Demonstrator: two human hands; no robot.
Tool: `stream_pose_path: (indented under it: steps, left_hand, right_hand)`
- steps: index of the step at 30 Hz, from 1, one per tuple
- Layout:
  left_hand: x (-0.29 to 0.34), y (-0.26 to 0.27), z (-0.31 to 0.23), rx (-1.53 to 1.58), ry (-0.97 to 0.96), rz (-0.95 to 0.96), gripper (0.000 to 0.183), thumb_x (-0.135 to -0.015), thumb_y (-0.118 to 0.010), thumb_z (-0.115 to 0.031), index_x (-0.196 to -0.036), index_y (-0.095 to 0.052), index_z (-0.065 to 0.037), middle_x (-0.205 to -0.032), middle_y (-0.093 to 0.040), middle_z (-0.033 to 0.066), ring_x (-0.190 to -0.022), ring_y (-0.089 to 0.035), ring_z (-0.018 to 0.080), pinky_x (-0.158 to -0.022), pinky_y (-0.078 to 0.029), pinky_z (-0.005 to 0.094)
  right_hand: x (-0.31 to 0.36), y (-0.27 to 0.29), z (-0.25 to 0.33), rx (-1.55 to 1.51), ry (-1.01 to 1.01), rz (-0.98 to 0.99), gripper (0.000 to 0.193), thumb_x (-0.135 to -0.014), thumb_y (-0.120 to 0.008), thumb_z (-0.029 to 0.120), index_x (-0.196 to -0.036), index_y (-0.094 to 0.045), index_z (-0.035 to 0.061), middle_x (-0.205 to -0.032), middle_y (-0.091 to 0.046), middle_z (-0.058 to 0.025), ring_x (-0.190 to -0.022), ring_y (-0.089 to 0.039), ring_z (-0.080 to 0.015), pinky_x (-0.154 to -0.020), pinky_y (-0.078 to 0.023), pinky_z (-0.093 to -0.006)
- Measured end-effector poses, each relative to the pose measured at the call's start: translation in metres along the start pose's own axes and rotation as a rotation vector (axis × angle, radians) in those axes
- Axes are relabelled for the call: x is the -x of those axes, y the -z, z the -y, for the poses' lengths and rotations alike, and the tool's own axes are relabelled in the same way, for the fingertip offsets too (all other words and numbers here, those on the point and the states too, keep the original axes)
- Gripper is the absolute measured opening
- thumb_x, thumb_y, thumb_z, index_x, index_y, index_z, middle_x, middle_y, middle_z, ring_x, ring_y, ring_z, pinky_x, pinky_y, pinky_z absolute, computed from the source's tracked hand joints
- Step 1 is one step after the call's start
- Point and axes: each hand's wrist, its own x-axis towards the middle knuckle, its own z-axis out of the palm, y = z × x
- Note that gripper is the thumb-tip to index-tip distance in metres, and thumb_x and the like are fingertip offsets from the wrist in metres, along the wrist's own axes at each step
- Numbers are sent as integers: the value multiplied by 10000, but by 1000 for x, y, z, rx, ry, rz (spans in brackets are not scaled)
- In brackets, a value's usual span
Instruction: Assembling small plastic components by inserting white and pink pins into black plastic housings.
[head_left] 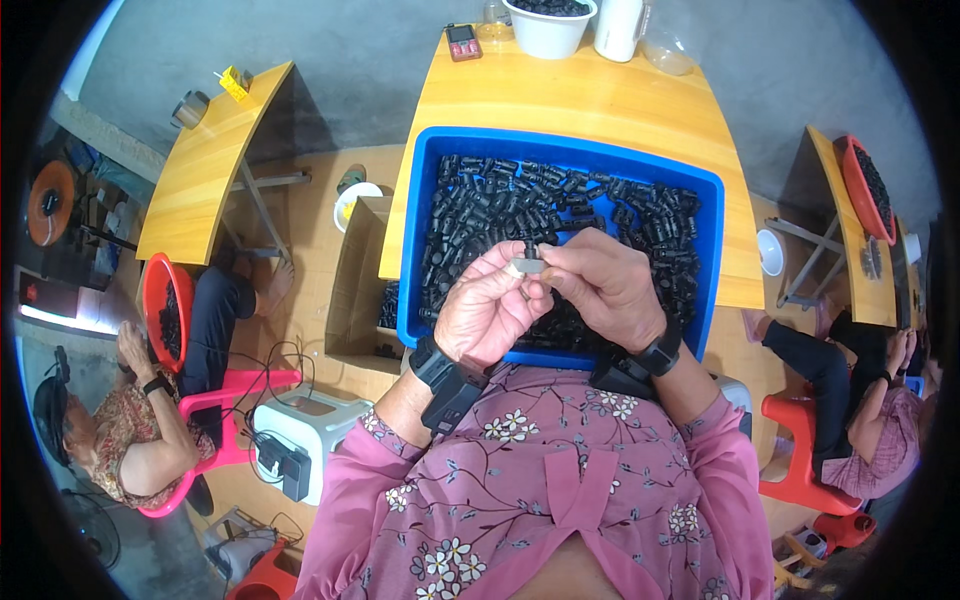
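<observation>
Yellow wooden counter [590,100] carries a blue plastic bin [420,230] of black parts—left hand [490,310] and right hand [600,285] pinch one small black-and-pale piece [528,260], mid-assembly; pressing it home likely needs steady alignment.

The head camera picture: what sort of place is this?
Probably a small workshop for hand assembly. A blue bin full of small black plastic parts sits on a wooden table, and other people nearby sit with red basins of similar parts.
</observation>
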Motion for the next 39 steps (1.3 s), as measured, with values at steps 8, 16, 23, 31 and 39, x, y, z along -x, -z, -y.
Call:
stream_pose_path:
  steps: [8, 16, 23, 31, 39]
  left_hand:
    - [1, 1, 0, -48, -13, -27, 186, -924, -634, -54, -1108, -610, -45, -1025, -673, 136, -842, -638, 223, -743, -498, 350]
    - [1, -2, 1, -121, -40, -43, 115, -948, -613, -63, -1061, -606, -42, -956, -670, 123, -826, -624, 205, -726, -499, 333]
    - [-1, -3, 0, -132, -37, -34, 71, -970, -586, -73, -1029, -605, -38, -936, -671, 113, -813, -617, 186, -715, -496, 320]
    - [0, 0, -1, -81, -56, -61, 134, -947, -588, -28, -1081, -586, -30, -990, -679, 137, -825, -662, 213, -775, -541, 352]
    - [-1, 0, 0, -117, -85, -50, 131, -949, -582, -19, -1080, -591, -28, -967, -682, 133, -815, -667, 201, -768, -539, 358]
  right_hand:
    - [2, 2, -4, 41, -17, 40, 198, -871, -714, 69, -1064, -698, 29, -810, -614, -95, -688, -632, -228, -598, -508, -305]
    - [3, 1, -8, 22, -48, 38, 176, -874, -707, 69, -1044, -704, 22, -805, -619, -98, -684, -630, -227, -594, -505, -301]
    - [3, 1, -11, -7, -72, -30, 158, -879, -700, 59, -1030, -708, 12, -815, -635, -100, -686, -630, -214, -598, -500, -295]
    - [2, -1, -5, -30, -40, 39, 168, -881, -701, 64, -1045, -701, 28, -805, -625, -96, -691, -628, -220, -600, -501, -300]
    - [1, -1, -5, 30, -31, 24, 177, -878, -700, 55, -1051, -692, 17, -815, -620, -98, -705, -642, -228, -604, -516, -306]
